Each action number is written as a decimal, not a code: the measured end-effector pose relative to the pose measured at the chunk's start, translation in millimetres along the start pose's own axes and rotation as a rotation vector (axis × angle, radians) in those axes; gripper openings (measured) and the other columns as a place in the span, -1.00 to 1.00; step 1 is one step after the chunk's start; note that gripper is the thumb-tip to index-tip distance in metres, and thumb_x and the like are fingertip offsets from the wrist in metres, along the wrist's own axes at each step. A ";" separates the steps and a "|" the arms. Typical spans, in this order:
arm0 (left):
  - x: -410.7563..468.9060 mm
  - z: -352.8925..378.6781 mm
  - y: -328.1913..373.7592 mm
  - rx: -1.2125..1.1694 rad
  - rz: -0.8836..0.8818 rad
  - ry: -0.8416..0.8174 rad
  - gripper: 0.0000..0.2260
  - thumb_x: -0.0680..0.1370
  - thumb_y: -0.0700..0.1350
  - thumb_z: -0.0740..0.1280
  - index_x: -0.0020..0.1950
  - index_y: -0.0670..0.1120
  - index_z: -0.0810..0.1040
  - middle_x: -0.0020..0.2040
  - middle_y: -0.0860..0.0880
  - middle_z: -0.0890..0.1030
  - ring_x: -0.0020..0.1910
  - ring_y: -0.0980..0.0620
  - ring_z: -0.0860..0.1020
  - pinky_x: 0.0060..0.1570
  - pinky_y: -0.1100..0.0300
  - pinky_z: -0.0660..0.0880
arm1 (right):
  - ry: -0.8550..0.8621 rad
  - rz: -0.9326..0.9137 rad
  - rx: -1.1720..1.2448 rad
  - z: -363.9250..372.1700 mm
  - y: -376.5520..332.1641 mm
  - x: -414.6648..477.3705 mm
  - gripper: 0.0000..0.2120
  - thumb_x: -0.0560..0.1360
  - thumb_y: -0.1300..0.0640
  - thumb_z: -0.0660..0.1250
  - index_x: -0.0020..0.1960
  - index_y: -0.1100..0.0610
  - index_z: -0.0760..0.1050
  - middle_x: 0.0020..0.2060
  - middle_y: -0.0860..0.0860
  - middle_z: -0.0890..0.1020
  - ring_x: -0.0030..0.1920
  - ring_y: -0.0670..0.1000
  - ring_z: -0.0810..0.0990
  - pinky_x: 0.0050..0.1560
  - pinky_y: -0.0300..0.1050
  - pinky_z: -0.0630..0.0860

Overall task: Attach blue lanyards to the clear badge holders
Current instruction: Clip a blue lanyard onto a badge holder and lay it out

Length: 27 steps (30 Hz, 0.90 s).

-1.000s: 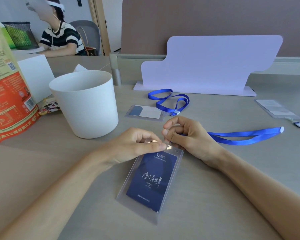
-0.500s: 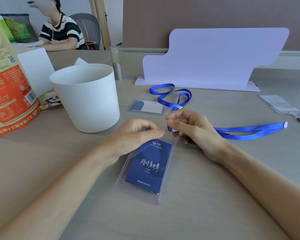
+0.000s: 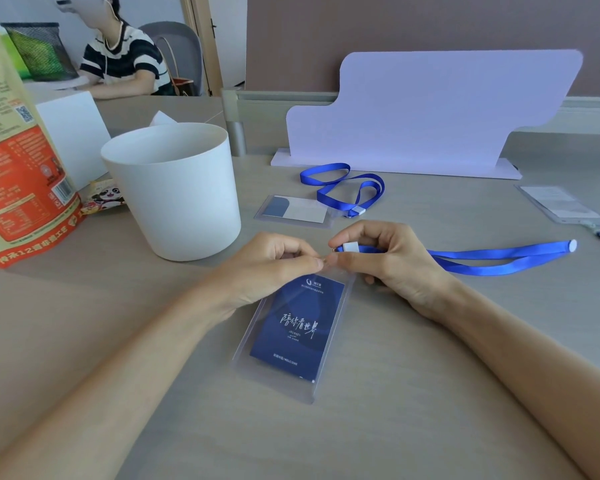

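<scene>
A clear badge holder (image 3: 293,336) with a dark blue card inside lies on the table in front of me. My left hand (image 3: 269,266) pinches its top edge. My right hand (image 3: 383,259) pinches the clip end of a blue lanyard (image 3: 499,259) right at that top edge; the strap trails off to the right across the table. The clip itself is mostly hidden by my fingers. A second clear holder (image 3: 295,211) lies further back with a looped blue lanyard (image 3: 347,188) at its end. A third holder (image 3: 558,204) sits at the far right.
A white bucket (image 3: 174,192) stands left of my hands. A large orange food bag (image 3: 18,168) and a small snack packet (image 3: 103,199) are at the left. A white cut-out board (image 3: 426,112) stands at the back. A person sits at another desk, back left.
The holder's top has come a little further from me and both hands have shifted with it. The lanyard's white end piece now shows between my right fingers.
</scene>
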State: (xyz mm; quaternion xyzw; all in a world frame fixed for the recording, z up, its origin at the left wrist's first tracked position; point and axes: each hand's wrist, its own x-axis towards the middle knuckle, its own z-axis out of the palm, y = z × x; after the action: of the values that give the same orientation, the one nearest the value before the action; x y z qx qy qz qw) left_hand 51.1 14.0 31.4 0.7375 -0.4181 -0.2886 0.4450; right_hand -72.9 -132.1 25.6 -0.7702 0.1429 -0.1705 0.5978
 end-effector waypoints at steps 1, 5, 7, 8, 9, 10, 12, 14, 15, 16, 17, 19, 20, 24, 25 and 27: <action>0.1 0.2 0.1 0.007 -0.002 0.009 -0.88 0.53 -0.13 0.35 -0.15 -0.09 0.67 -0.20 0.01 0.63 -0.18 0.19 0.53 -0.04 0.39 0.39 | -0.002 -0.001 0.003 0.1 0.2 0.2 -0.90 0.38 0.21 0.51 -0.15 0.07 0.62 -0.30 -0.01 0.62 -0.41 0.01 0.26 -0.49 -0.31 0.26; 0.6 2.3 -0.5 0.044 -0.008 0.033 -0.89 0.52 -0.14 0.36 -0.16 -0.11 0.65 -0.21 -0.05 0.61 -0.22 0.16 0.49 -0.10 0.35 0.37 | -0.011 -0.004 0.002 -0.2 2.1 1.1 -0.86 0.36 0.22 0.53 -0.16 0.06 0.61 -0.29 0.02 0.64 -0.44 -0.03 0.27 -0.49 -0.30 0.26; 0.6 4.0 -0.6 0.052 0.005 0.050 -0.89 0.51 -0.15 0.36 -0.17 -0.14 0.64 -0.22 -0.07 0.60 -0.22 0.12 0.48 -0.08 0.25 0.35 | -0.016 -0.004 0.010 -0.5 3.3 1.7 -0.84 0.36 0.23 0.54 -0.17 0.05 0.60 -0.30 0.00 0.66 -0.45 -0.07 0.31 -0.46 -0.30 0.29; 0.3 4.8 -0.1 0.055 0.013 0.057 -0.89 0.50 -0.16 0.36 -0.17 -0.16 0.63 -0.24 -0.08 0.59 -0.23 0.10 0.46 -0.10 0.22 0.35 | -0.017 -0.009 0.013 -0.7 3.6 2.0 -0.83 0.36 0.25 0.53 -0.18 0.06 0.59 -0.30 0.01 0.67 -0.45 -0.08 0.34 -0.44 -0.30 0.31; 0.3 5.6 0.1 0.057 0.019 0.064 -0.89 0.50 -0.17 0.36 -0.17 -0.17 0.63 -0.24 -0.10 0.58 -0.24 0.08 0.45 -0.12 0.21 0.34 | -0.017 -0.016 0.020 -0.6 3.4 2.2 -0.82 0.36 0.27 0.53 -0.19 0.07 0.56 -0.30 0.02 0.67 -0.45 -0.10 0.38 -0.42 -0.32 0.33; -0.1 6.2 0.2 0.060 0.024 0.070 -0.89 0.50 -0.17 0.35 -0.17 -0.18 0.62 -0.25 -0.13 0.57 -0.25 0.07 0.43 -0.15 0.21 0.33 | -0.019 -0.024 0.035 -0.5 2.9 2.2 -0.81 0.37 0.31 0.52 -0.21 0.11 0.53 -0.30 0.04 0.66 -0.45 -0.13 0.43 -0.42 -0.35 0.35; -0.6 7.7 0.2 0.067 0.034 0.087 -0.88 0.50 -0.18 0.35 -0.18 -0.20 0.61 -0.30 -0.13 0.52 -0.30 0.06 0.39 -0.25 0.28 0.30 | -0.016 -0.030 0.083 0.6 1.8 2.3 -0.71 0.38 0.39 0.48 -0.26 0.15 0.39 -0.30 0.08 0.68 -0.46 -0.17 0.50 -0.43 -0.39 0.37; -0.1 9.1 -0.5 0.083 0.046 0.103 -0.88 0.50 -0.19 0.35 -0.20 -0.21 0.59 -0.36 -0.08 0.46 -0.35 0.08 0.35 -0.36 0.32 0.25 | 0.008 -0.028 0.086 1.5 2.1 2.7 -0.55 0.38 0.41 0.47 -0.30 0.09 0.22 -0.27 0.10 0.69 -0.49 -0.19 0.48 -0.45 -0.39 0.35; 0.4 9.9 -1.2 0.090 0.053 0.109 -0.88 0.50 -0.19 0.35 -0.21 -0.21 0.59 -0.38 -0.05 0.45 -0.38 0.10 0.33 -0.39 0.34 0.24 | 0.019 -0.026 0.068 1.8 2.7 3.1 -0.50 0.38 0.41 0.47 -0.30 0.06 0.15 -0.26 0.10 0.70 -0.51 -0.19 0.43 -0.45 -0.38 0.33; 0.8 10.6 -1.8 0.093 0.062 0.111 -0.88 0.50 -0.20 0.35 -0.22 -0.21 0.58 -0.39 -0.03 0.44 -0.40 0.12 0.33 -0.40 0.37 0.24 | 0.023 -0.024 0.049 1.9 3.7 3.7 -0.46 0.38 0.39 0.47 -0.31 0.04 0.11 -0.24 0.09 0.70 -0.51 -0.18 0.38 -0.45 -0.38 0.31; 1.2 11.2 -3.0 0.090 0.069 0.110 -0.88 0.50 -0.21 0.35 -0.23 -0.22 0.58 -0.39 -0.03 0.45 -0.41 0.13 0.33 -0.39 0.37 0.25 | 0.023 -0.019 0.033 2.2 4.0 4.1 -0.45 0.38 0.38 0.47 -0.31 0.03 0.09 -0.23 0.08 0.71 -0.52 -0.18 0.35 -0.45 -0.37 0.29; 1.8 12.6 -5.1 0.070 0.072 0.112 -0.88 0.50 -0.20 0.35 -0.22 -0.20 0.58 -0.34 -0.07 0.49 -0.35 0.11 0.37 -0.30 0.31 0.30 | 0.029 -0.010 0.039 3.0 3.8 3.9 -0.44 0.39 0.37 0.47 -0.33 0.03 0.08 -0.22 0.09 0.70 -0.53 -0.18 0.34 -0.46 -0.39 0.28; 2.2 12.8 -5.8 0.055 0.066 0.115 -0.88 0.51 -0.19 0.35 -0.21 -0.18 0.59 -0.32 -0.09 0.50 -0.31 0.11 0.39 -0.25 0.27 0.31 | 0.039 -0.008 0.058 2.9 4.4 4.2 -0.44 0.38 0.37 0.47 -0.34 0.03 0.09 -0.22 0.10 0.68 -0.54 -0.18 0.34 -0.48 -0.40 0.28; 2.5 9.3 -2.8 0.002 0.017 0.092 -0.94 0.52 -0.11 0.37 -0.09 -0.07 0.63 -0.21 -0.07 0.64 -0.21 0.12 0.54 -0.06 0.31 0.41 | 0.112 -0.001 0.112 2.2 5.8 6.4 -0.46 0.37 0.29 0.51 -0.37 0.02 0.13 -0.28 0.11 0.58 -0.47 -0.05 0.23 -0.51 -0.29 0.25; 3.1 7.5 -2.8 -0.007 -0.002 0.081 -0.91 0.50 -0.10 0.39 -0.01 -0.03 0.61 -0.15 -0.06 0.66 -0.14 0.09 0.59 0.01 0.30 0.44 | 0.132 -0.003 0.127 1.5 6.8 7.4 -0.47 0.37 0.28 0.51 -0.37 0.02 0.15 -0.30 0.10 0.58 -0.44 -0.02 0.22 -0.50 -0.27 0.25; 4.0 2.4 -4.5 -0.032 -0.035 0.062 -0.71 0.45 -0.07 0.43 0.16 0.03 0.53 0.00 -0.04 0.66 0.01 0.10 0.62 0.10 0.26 0.46 | 0.203 -0.011 0.168 -0.8 9.0 9.5 -0.51 0.38 0.28 0.51 -0.39 0.01 0.20 -0.31 0.07 0.59 -0.43 0.00 0.26 -0.46 -0.23 0.29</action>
State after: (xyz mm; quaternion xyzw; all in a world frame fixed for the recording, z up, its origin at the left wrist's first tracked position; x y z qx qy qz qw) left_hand 52.8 10.7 26.1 0.7460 -0.3863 -0.2800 0.4645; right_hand -64.8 -139.1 18.0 -0.6970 0.1834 -0.2623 0.6417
